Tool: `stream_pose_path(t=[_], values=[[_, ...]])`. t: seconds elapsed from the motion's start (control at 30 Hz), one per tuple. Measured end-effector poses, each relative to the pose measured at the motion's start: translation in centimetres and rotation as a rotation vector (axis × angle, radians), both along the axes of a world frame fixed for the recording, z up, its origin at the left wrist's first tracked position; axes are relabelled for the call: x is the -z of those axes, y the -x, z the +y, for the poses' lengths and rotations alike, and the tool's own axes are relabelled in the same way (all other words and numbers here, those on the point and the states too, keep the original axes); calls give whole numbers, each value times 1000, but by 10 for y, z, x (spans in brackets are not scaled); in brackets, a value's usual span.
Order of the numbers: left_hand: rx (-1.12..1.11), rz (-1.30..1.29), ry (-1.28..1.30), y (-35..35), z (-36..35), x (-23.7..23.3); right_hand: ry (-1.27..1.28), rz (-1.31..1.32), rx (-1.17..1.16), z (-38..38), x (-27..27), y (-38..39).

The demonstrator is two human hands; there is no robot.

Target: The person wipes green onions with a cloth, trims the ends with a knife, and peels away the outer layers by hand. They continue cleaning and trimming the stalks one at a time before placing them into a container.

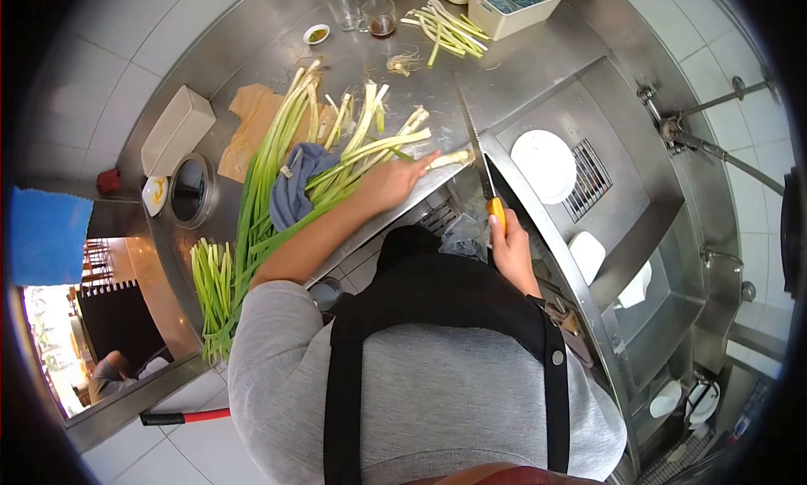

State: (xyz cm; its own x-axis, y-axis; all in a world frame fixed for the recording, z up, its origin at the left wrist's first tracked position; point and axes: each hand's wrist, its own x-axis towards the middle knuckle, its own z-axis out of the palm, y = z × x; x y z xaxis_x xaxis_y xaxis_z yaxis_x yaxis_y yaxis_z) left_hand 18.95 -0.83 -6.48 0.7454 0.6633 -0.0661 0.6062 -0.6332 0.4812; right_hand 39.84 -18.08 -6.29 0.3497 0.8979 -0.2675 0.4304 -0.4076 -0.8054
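Note:
My left hand [395, 182] grips a green onion stalk [450, 159] near its white root end, at the counter's front edge. In my right hand [510, 239] is the yellow handle of a long serrated knife [471, 119]. Its blade points away from me and lies beside the root end; whether they touch is unclear. Long green onions [282, 140] are heaped to the left, around a blue-grey cloth [298, 182]. A brown paper piece [252, 119] lies under part of the heap. Further back are trimmed white stalks [445, 33] and a tuft of roots [403, 62].
A sink [618, 90] with a white plate [544, 167] is at the right. At the back stand glass mugs [380, 18], a small sauce dish [316, 34] and a white bin [538, 18]. Another onion bunch [212, 287] lies left. Part of another person [109, 377] shows at lower left.

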Motion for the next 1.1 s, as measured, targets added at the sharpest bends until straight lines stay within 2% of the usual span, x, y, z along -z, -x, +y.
stream_pose_path(t=[0.4,0.5,0.57,0.6,0.67,0.77,1.1], values=[[-71,92,156,-2,2,7,84,-128,-75,6,-3,-2],[-59,6,21,-12,8,16,93,-140,-86,8,-3,-3],[-30,-320,-168,-30,9,17,89,-139,-91,10,-2,-3],[-34,-320,-168,-39,9,23,82,-141,-96,10,-3,-3],[-88,-488,-68,-54,10,37,74,-146,-97,11,-5,-3],[-186,-498,-98,-62,5,40,82,-135,-90,13,-14,-3],[-179,-493,-147,-62,3,43,115,-202,-119,13,-30,1]])
